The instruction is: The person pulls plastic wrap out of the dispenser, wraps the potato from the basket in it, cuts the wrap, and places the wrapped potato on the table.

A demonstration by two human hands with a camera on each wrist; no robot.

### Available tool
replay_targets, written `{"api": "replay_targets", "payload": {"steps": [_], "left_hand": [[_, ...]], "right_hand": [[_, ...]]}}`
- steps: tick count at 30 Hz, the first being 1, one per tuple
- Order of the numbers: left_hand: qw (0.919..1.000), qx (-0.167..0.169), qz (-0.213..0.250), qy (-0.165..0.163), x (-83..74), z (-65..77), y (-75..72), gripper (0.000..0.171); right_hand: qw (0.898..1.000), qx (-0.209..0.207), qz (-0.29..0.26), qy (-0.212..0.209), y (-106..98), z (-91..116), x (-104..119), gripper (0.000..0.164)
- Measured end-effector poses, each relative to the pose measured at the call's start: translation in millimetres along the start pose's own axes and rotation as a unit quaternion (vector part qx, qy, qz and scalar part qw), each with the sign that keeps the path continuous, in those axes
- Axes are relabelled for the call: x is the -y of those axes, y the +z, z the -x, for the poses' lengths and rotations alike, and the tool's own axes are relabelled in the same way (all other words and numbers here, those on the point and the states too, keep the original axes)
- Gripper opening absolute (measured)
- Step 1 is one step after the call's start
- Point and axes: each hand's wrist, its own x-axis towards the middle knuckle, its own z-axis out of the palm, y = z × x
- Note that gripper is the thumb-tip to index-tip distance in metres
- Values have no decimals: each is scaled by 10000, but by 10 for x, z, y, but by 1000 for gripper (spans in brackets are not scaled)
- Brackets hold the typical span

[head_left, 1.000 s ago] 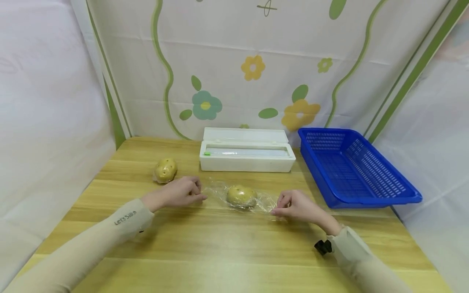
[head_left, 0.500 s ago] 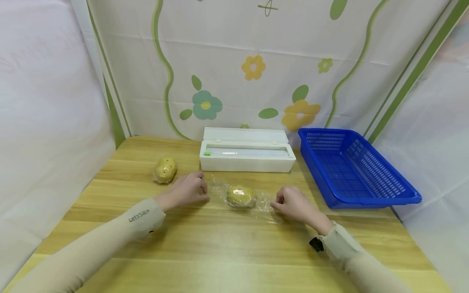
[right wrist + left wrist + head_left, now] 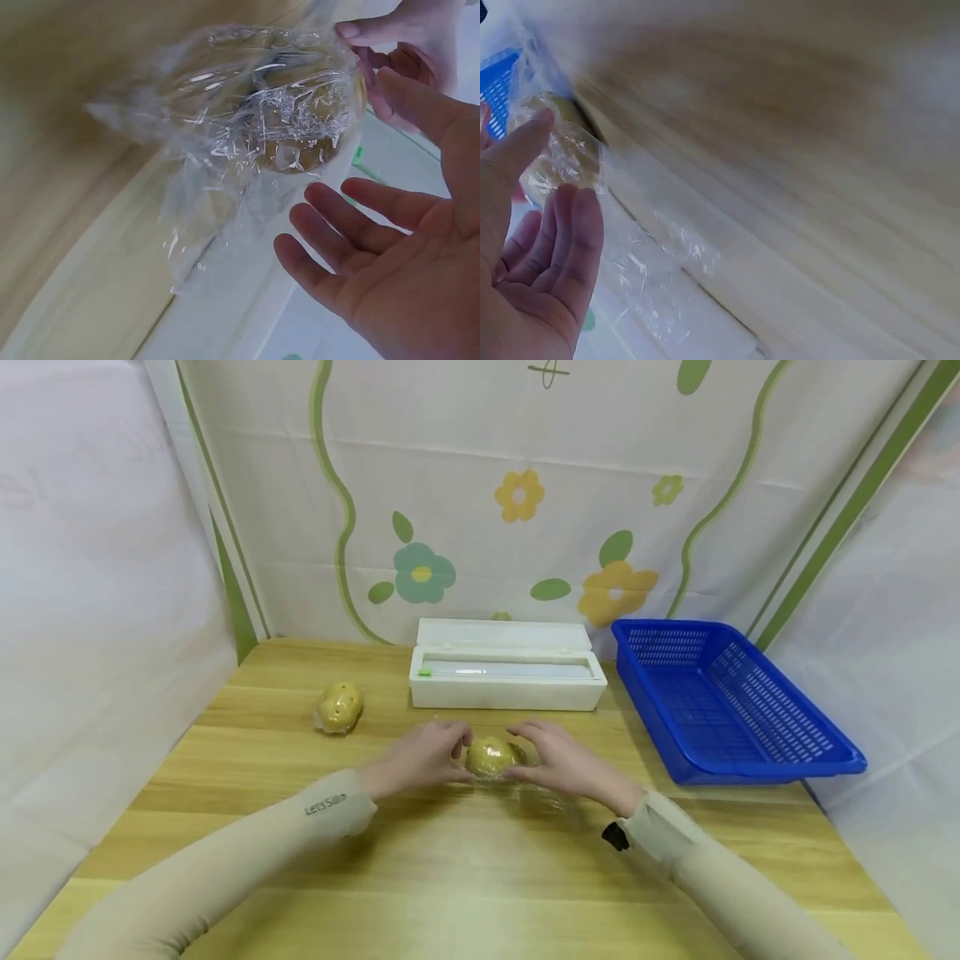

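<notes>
A yellow potato [image 3: 491, 757] loosely wrapped in clear cling film [image 3: 217, 135] sits mid-table between the two hands. At its left end is the left hand [image 3: 422, 758], thumb and fingers apart, fingertips right at the film. From the right reaches the right hand [image 3: 564, 762], its thumb and fingers spread beside the potato. In the right wrist view the right fingers are parted, with nothing between them, and a loose tail of film trails away from the potato. Another wrapped potato [image 3: 339, 707] lies farther left on the table.
Behind the hands stands a white cling film box [image 3: 508, 693] with its lid raised and a roll inside. A blue plastic basket [image 3: 686, 768] is at the right on the wooden table [image 3: 465, 893]. A printed fabric wall [image 3: 480, 552] rises behind.
Both hands have moved inward from the film's two ends to the sides of the middle potato, their fingers opening out. The potato at the left stays where it was.
</notes>
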Motion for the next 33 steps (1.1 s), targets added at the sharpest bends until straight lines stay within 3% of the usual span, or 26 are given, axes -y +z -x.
{"api": "replay_targets", "payload": {"steps": [7,11,16,19,24,29,33], "left_hand": [[9999,-87,-74,24,1,-116,90,37],[9995,-319,-63,24,1,-125,119,33],[9983,-528,50,-243,4,-110,152,31],[9974,-575,346,-257,16,-112,148,35],[9942,-372,992,-180,59,-164,125,37],[9912,-81,1308,-197,104,-250,150,32],[9881,38,1498,-350,134,-284,175,35]], "right_hand": [[9975,256,-623,-204,5,-153,2,48],[9976,151,-634,-244,1,-123,-19,44],[9963,41,-841,-191,20,-72,-73,39],[9942,-54,-1043,-262,41,-50,-122,36],[9873,-113,-1579,-165,67,12,-197,40],[9796,-181,-2000,105,97,100,-218,44],[9756,-192,-2187,-14,107,160,-240,42]]}}
